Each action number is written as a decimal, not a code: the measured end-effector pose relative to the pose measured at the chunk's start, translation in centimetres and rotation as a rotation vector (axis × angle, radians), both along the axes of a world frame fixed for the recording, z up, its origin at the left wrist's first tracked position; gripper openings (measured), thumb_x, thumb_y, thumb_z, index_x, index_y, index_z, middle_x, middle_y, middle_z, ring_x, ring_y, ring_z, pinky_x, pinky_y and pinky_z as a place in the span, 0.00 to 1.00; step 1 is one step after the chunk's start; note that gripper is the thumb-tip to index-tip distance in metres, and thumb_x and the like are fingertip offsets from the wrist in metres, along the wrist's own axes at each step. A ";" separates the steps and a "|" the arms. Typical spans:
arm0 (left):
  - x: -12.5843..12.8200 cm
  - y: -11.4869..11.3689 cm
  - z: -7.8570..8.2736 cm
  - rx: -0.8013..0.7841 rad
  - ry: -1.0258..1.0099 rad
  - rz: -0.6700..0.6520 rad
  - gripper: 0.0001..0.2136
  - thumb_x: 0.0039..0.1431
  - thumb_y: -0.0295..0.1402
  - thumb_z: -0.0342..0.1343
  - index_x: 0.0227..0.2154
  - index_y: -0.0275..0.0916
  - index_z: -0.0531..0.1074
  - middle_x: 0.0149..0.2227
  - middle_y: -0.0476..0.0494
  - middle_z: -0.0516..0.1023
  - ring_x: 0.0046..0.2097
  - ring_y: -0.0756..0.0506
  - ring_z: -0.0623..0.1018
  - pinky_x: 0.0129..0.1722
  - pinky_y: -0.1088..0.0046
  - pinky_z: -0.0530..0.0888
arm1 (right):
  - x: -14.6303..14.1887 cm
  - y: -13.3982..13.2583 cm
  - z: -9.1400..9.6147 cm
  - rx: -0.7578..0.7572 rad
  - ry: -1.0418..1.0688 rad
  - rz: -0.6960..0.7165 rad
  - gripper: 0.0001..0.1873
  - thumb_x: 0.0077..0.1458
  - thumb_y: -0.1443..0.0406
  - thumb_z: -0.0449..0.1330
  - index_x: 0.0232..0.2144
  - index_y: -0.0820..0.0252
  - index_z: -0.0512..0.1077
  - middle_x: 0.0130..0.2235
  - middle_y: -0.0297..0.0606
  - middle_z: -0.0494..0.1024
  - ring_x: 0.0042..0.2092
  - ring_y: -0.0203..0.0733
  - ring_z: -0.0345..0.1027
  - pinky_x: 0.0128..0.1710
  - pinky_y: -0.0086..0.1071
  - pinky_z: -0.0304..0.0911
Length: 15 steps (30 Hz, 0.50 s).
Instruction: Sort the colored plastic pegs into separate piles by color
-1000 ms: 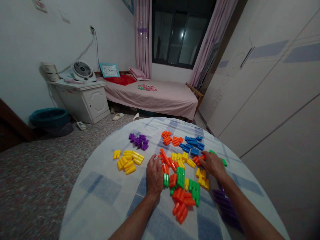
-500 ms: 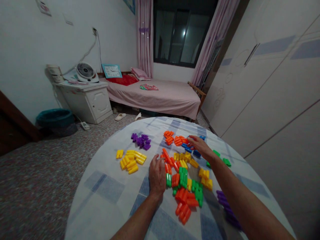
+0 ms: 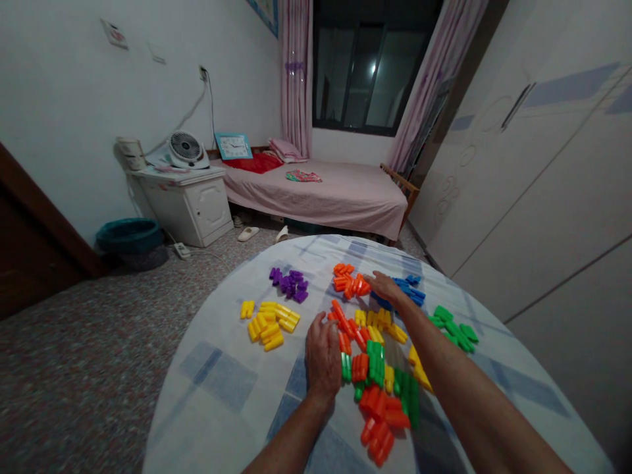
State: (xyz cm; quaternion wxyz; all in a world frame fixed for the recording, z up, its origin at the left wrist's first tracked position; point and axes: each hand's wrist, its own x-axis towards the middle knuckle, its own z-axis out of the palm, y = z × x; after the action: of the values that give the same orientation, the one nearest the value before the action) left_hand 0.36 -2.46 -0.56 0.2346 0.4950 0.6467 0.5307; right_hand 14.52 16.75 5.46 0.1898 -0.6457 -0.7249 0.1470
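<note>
Plastic blocks lie sorted by colour on a round table point(image 3: 222, 388) with a checked cloth. My right hand point(image 3: 385, 287) reaches far across, fingers stretched out beside the orange pile point(image 3: 348, 282) and over the blue pile point(image 3: 407, 291). My left hand point(image 3: 322, 355) rests palm down, fingers loosely curled, at the left edge of the mixed heap point(image 3: 378, 368) of orange, green and yellow blocks. A yellow pile point(image 3: 269, 321), a purple pile point(image 3: 290, 283) and a green pile point(image 3: 454, 326) lie apart from both hands.
Beyond the table stands a bed point(image 3: 336, 191) with a pink cover, a white cabinet point(image 3: 190, 201) with a fan on it, and a teal basin point(image 3: 129, 237) on the floor. White wardrobe doors point(image 3: 533, 171) fill the right side.
My right hand moved from the mixed heap's right side up and left to the orange pile. The left hand stayed put. The view shifted slightly, showing the green pile.
</note>
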 end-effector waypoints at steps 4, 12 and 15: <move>-0.1 0.0 0.3 0.004 0.012 -0.009 0.20 0.65 0.37 0.35 0.40 0.38 0.73 0.55 0.38 0.66 0.59 0.44 0.64 0.61 0.59 0.58 | -0.6 -0.4 0.3 -0.072 -0.031 0.065 0.28 0.61 0.55 0.44 0.57 0.63 0.63 0.58 0.45 0.67 0.59 0.44 0.60 0.57 0.36 0.54; 0.0 0.2 -0.4 0.033 0.007 0.014 0.19 0.65 0.38 0.36 0.42 0.39 0.73 0.55 0.40 0.67 0.59 0.45 0.64 0.61 0.62 0.59 | 1.3 -0.5 -0.2 -0.169 -0.087 -0.011 0.32 0.58 0.49 0.45 0.56 0.66 0.64 0.57 0.55 0.66 0.61 0.57 0.55 0.58 0.50 0.48; -0.1 0.1 -0.2 0.025 0.011 0.006 0.20 0.65 0.38 0.36 0.42 0.39 0.73 0.55 0.39 0.67 0.59 0.44 0.65 0.61 0.62 0.59 | 0.9 -0.5 -0.7 -0.144 -0.029 0.076 0.31 0.58 0.49 0.45 0.55 0.63 0.65 0.58 0.50 0.66 0.60 0.51 0.57 0.59 0.44 0.49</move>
State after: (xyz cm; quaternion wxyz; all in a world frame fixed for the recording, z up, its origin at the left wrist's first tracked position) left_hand 0.29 -2.33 -0.77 0.2235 0.4989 0.6427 0.5368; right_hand 15.43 16.29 4.75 0.1266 -0.6316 -0.7392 0.1966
